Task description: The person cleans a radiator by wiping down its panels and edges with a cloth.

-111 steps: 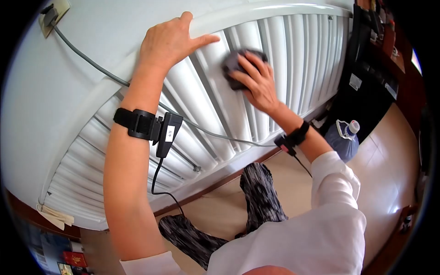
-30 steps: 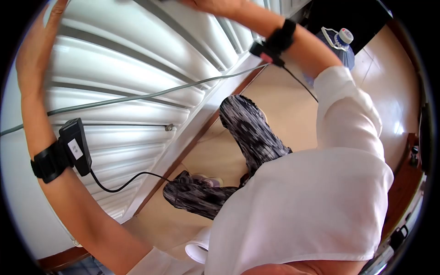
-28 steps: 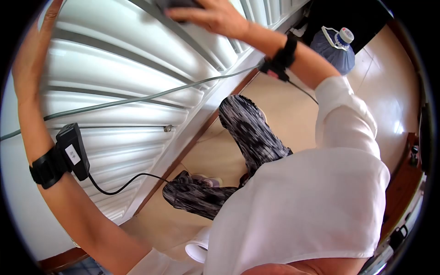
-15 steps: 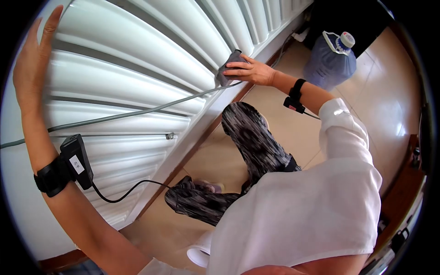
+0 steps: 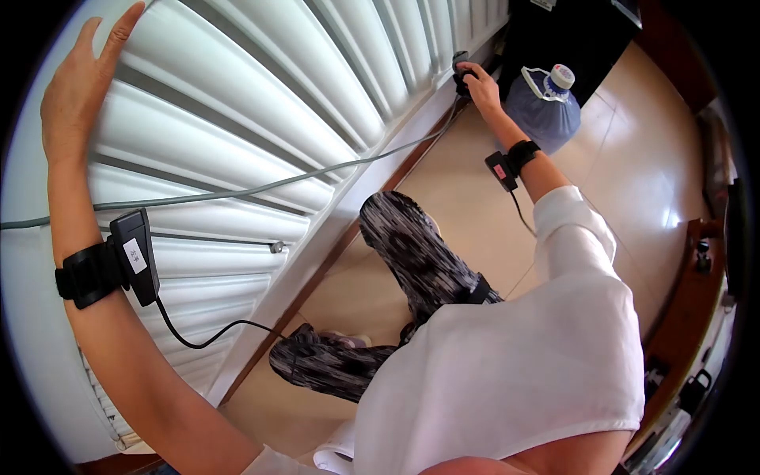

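Note:
A dark grey cloth (image 5: 460, 62) is bunched under the fingers of my right hand (image 5: 483, 89), low on the white ribbed radiator (image 5: 261, 87) near its far end. Part of the cloth is hidden by the fingers. At the other side, my left hand (image 5: 77, 103) lies against the top edge of the radiator, thumb and fingers apart, with nothing visible in it. A grey cable (image 5: 261, 190) runs across the ribs, passing beside my left wrist and on to just below my right hand.
A large blue water bottle (image 5: 542, 111) with a handle stands close to my right forearm, before a black cabinet (image 5: 586, 39). My bent knees (image 5: 412, 245) are near the radiator's base. Black sensor boxes (image 5: 134, 253) are strapped to both forearms. A paper roll (image 5: 336, 451) sits by my body.
My right hand has moved with the cloth along the radiator's bottom toward the far end and the black cabinet. My left hand stays at the top edge. The view has shifted slightly.

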{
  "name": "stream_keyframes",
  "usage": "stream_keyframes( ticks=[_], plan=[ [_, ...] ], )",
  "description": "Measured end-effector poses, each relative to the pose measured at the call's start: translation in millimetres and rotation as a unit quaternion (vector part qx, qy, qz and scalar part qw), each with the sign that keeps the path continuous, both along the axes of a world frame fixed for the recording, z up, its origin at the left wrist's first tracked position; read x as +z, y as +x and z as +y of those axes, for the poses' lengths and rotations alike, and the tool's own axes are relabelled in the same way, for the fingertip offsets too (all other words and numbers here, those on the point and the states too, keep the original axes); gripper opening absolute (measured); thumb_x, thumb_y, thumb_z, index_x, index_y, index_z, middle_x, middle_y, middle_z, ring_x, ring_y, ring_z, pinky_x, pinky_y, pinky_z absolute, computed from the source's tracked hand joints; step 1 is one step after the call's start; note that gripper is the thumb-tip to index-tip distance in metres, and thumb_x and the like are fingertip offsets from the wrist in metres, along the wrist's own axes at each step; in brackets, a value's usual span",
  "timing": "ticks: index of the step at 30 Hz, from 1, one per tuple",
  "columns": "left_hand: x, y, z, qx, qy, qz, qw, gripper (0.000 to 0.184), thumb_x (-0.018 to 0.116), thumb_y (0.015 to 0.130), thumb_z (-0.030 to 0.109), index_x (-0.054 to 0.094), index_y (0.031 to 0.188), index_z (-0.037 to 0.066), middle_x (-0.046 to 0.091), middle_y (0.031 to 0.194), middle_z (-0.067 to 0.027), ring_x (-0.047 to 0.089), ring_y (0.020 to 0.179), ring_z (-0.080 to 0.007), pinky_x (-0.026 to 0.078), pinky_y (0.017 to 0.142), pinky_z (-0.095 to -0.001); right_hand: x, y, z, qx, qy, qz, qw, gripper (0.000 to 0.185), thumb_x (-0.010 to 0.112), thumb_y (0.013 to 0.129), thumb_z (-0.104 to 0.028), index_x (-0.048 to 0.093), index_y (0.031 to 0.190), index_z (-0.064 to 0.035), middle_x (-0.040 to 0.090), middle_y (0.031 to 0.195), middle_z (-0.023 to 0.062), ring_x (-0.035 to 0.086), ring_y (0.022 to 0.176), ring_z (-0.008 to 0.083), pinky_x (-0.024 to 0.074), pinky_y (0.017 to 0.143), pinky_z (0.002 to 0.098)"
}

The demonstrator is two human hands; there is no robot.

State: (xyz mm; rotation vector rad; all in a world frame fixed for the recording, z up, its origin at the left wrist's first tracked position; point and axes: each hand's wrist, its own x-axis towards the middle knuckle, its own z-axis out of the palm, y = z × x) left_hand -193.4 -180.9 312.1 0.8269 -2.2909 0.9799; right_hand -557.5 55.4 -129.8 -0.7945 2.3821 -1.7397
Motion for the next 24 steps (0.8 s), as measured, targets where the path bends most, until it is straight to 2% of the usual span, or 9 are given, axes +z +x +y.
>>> stream_keyframes(
  ticks=[2, 3, 9, 11, 12, 13, 15, 17, 24],
  plan=[
    [1, -1, 0, -0.024, -0.019, -0.017, 0.999, 0.098, 0.026, 0.074, 0.087, 0.047, 0.137, 0.015, 0.059, 0.126, -0.0162, 0.059, 0.113, -0.0312, 0.045, 0.099, -0.0424, 15, 20, -7, -0.035, -0.053, -0.134, 0.989, 0.043, 0.055, 0.079, -0.013, 0.06, 0.121, -0.0154, 0.067, 0.104, 0.0146, 0.064, 0.097, 0.0248, 0.0474, 0.085, 0.0292],
    [1, -2, 4, -0.006, -0.015, -0.022, 1.0, 0.096, 0.026, 0.076, 0.086, 0.047, 0.136, 0.014, 0.059, 0.126, -0.0162, 0.06, 0.113, -0.0309, 0.045, 0.098, -0.0416, 0, 25, -16, -0.026, -0.025, -0.04, 0.999, 0.05, 0.057, 0.079, -0.021, 0.053, 0.129, -0.0187, 0.066, 0.103, 0.0157, 0.064, 0.095, 0.0301, 0.0476, 0.086, 0.0354],
    [-4, -2, 21, 0.006, -0.023, -0.003, 1.0, 0.092, 0.027, 0.079, 0.083, 0.051, 0.133, 0.013, 0.063, 0.117, -0.0161, 0.062, 0.108, -0.0307, 0.048, 0.094, -0.0404, -47, 120, -47, -0.061, 0.062, 0.182, 0.979, 0.045, 0.058, 0.08, -0.019, 0.059, 0.125, -0.0245, 0.053, 0.128, 0.0109, 0.056, 0.111, 0.0291, 0.0444, 0.094, 0.0379],
    [-3, -7, 28, 0.021, -0.027, -0.014, 0.999, 0.092, 0.028, 0.078, 0.084, 0.052, 0.132, 0.013, 0.065, 0.113, -0.0162, 0.063, 0.106, -0.0311, 0.049, 0.092, -0.041, -25, 133, -41, -0.025, 0.076, 0.095, 0.992, 0.043, 0.057, 0.08, -0.021, 0.06, 0.123, -0.0247, 0.05, 0.133, 0.0093, 0.056, 0.111, 0.0293, 0.0458, 0.094, 0.039],
    [-5, -8, 29, 0.011, -0.006, 0.004, 1.0, 0.094, 0.03, 0.075, 0.086, 0.054, 0.13, 0.012, 0.067, 0.107, -0.0167, 0.065, 0.102, -0.031, 0.05, 0.089, -0.0409, -27, 120, -39, -0.014, 0.028, 0.063, 0.998, 0.041, 0.057, 0.078, -0.021, 0.064, 0.119, -0.0238, 0.059, 0.121, 0.0102, 0.06, 0.105, 0.0304, 0.0482, 0.088, 0.039],
    [-6, -9, 30, 0.001, 0.016, 0.02, 1.0, 0.096, 0.032, 0.073, 0.087, 0.056, 0.128, 0.012, 0.068, 0.101, -0.0172, 0.066, 0.098, -0.031, 0.051, 0.086, -0.0408, -4, 100, -31, 0.069, 0.036, -0.178, 0.981, 0.042, 0.056, 0.075, -0.02, 0.066, 0.116, -0.0181, 0.067, 0.097, 0.0091, 0.064, 0.087, 0.0241, 0.05, 0.077, 0.0328],
    [-5, -10, 32, -0.004, 0.002, 0.015, 1.0, 0.097, 0.033, 0.073, 0.088, 0.055, 0.127, 0.011, 0.069, 0.1, -0.0171, 0.066, 0.098, -0.0312, 0.051, 0.086, -0.0409, 32, 91, -17, 0.096, -0.058, -0.185, 0.976, 0.043, 0.054, 0.073, -0.019, 0.066, 0.114, -0.0115, 0.066, 0.077, 0.0049, 0.06, 0.071, 0.0154, 0.0475, 0.069, 0.0259],
    [-4, -9, 31, -0.005, -0.007, 0.006, 1.0, 0.097, 0.033, 0.072, 0.088, 0.055, 0.127, 0.011, 0.069, 0.1, -0.017, 0.066, 0.098, -0.0313, 0.051, 0.086, -0.041, 44, 77, -23, 0.12, -0.169, -0.177, 0.962, 0.045, 0.055, 0.074, -0.016, 0.063, 0.117, -0.0088, 0.064, 0.087, 0.0044, 0.056, 0.069, 0.0117, 0.0471, 0.066, 0.0242],
    [-12, -6, 5, -0.001, -0.064, 0.014, 0.998, 0.096, 0.028, 0.076, 0.086, 0.05, 0.134, 0.013, 0.064, 0.116, -0.015, 0.063, 0.107, -0.03, 0.049, 0.093, -0.0389, 38, 58, -27, 0.187, -0.086, -0.132, 0.97, 0.046, 0.056, 0.077, -0.016, 0.061, 0.122, -0.0114, 0.064, 0.089, 0.005, 0.058, 0.074, 0.0108, 0.0487, 0.066, 0.0243]
  ],
)
